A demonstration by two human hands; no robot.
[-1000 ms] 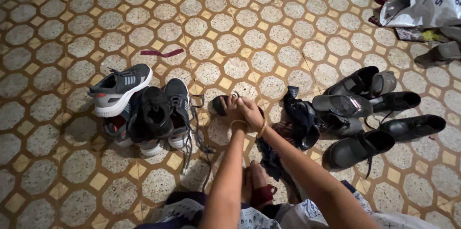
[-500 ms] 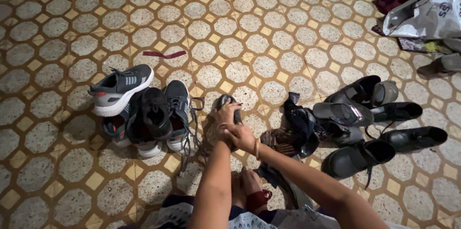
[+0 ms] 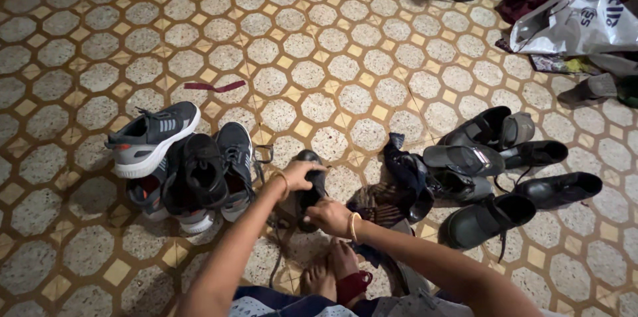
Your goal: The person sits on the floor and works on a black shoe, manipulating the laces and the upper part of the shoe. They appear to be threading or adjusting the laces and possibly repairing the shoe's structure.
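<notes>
Both my hands hold a black shoe (image 3: 310,187) above the tiled floor, in front of my bare feet (image 3: 329,276). My left hand (image 3: 302,173) grips its upper side, near the toe. My right hand (image 3: 327,215) grips its lower end. Each wrist wears a thin bangle. A pile of grey and black sneakers (image 3: 183,161) lies just left of my hands. A dark cloth bundle (image 3: 399,177) lies just to the right.
Several black shoes and a sandal (image 3: 495,171) lie in a heap at the right. A white plastic bag (image 3: 578,21) and clothes sit at the far right. A red strip (image 3: 214,86) lies on the patterned floor tiles (image 3: 319,51).
My hands have drawn the black shoe closer to me and spread apart along it. The view has shifted slightly, showing more of the floor to the right.
</notes>
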